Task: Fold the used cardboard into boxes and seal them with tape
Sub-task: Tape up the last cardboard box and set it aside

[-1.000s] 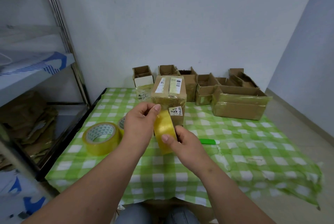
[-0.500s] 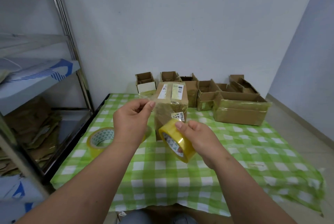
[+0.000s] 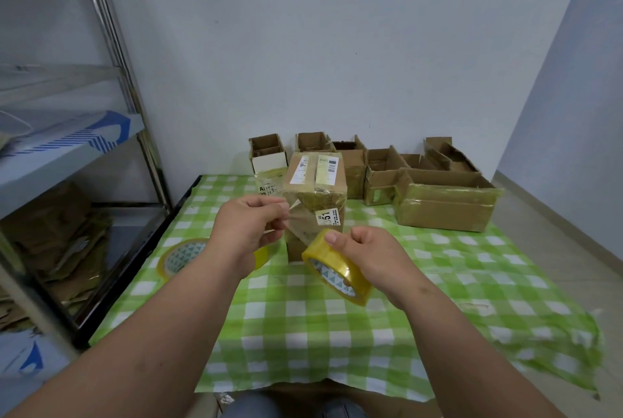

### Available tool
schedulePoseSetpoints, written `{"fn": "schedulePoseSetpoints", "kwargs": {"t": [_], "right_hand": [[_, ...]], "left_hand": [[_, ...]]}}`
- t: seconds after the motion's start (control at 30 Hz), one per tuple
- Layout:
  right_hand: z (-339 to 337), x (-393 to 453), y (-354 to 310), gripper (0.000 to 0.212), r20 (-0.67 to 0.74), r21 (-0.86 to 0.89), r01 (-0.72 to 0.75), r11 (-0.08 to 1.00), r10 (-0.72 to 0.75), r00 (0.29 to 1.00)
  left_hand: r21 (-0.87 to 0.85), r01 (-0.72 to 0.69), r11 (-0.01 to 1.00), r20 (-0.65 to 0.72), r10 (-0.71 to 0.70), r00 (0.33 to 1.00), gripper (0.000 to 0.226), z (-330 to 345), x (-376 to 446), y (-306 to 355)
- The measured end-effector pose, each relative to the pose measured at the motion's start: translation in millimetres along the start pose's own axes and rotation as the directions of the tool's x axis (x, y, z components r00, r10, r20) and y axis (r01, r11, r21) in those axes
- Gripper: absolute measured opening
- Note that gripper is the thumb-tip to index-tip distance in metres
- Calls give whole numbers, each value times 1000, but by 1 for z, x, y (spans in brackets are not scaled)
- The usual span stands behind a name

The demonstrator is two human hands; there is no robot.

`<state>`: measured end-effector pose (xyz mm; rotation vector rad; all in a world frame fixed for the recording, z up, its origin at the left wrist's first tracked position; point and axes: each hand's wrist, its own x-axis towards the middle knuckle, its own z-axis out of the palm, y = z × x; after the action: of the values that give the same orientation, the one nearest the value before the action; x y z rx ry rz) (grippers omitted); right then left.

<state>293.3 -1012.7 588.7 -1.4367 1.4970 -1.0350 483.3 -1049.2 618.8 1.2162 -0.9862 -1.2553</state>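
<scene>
Checked tablecloth (image 3: pixel 303 333), right hand (image 3: pixel 374 259) gripping tape roll (image 3: pixel 337 269), left hand (image 3: pixel 246 229) pinching tape end (image 3: pixel 293 207)

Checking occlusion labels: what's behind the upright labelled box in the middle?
Behind the labelled box stand open boxes along the wall. Their lower parts and whatever is inside them are hidden.

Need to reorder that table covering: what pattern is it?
Green and white checks on the tablecloth, clearest in the head view.

So the taped box (image 3: pixel 315 197) is sitting mid-table (image 3: pixel 303 333) with open boxes (image 3: pixel 387 168) lining up behind it by the wall, a spare tape roll (image 3: pixel 182 254) lying left, and shelving (image 3: pixel 67 154) standing further left.
</scene>
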Motion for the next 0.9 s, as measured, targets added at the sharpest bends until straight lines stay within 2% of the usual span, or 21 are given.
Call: {"fn": "schedulePoseSetpoints", "kwargs": {"t": [0.1, 0.17, 0.3, 0.37, 0.4, 0.47, 0.53, 0.7, 0.77, 0.83, 0.9], "right_hand": [[-4, 4, -6, 47, 9, -31, 25, 999, -24, 1000], [-9, 6, -8, 49, 68, -30, 16, 999, -14, 998], [-22, 7, -3, 52, 287, 137, -22, 990, -19, 958], [-28, 9, 0, 61, 334, 211, -34, 977, -39, 942], [-31, 11, 2, 60, 347, 240, -39, 970, -49, 936], [-35, 11, 2, 41, 360, 260, -25, 965, -73, 930], [-38, 11, 2, 32, 355, 239, 14, 971, -101, 929], [-49, 13, -2, 48, 241, 227, 121, 966, -176, 954], [-55, 14, -6, 43, 184, 208, 143, 968, -182, 966], [-61, 17, -8, 38, 136, 142, 155, 978, -175, 975], [-66, 19, -7, 45, 79, 42, 134, 990, -137, 987]], "left_hand": [[-14, 18, 1000, -44, -19, 999, 5, 0, 5, 1], [-14, 4, 1000, -71, -5, 997, 10, 0, 8, 4], [18, -11, 1000, -123, 13, 992, 12, -2, 13, 12], [12, 8, 1000, -140, -6, 990, 12, -2, 16, 14], [-5, 19, 1000, -141, -19, 990, 13, -2, 17, 15], [-41, 31, 999, -147, -36, 988, 17, 1, 19, 16], [-77, 23, 997, -182, -36, 983, 19, 4, 20, 18], [-125, -47, 991, -266, 12, 964, 20, 12, 20, 20], [-128, -73, 989, -279, 35, 960, 20, 16, 20, 20], [-153, -90, 984, -307, 39, 951, 20, 17, 22, 21], [-159, -97, 982, -319, 42, 947, 19, 16, 25, 22]]}}
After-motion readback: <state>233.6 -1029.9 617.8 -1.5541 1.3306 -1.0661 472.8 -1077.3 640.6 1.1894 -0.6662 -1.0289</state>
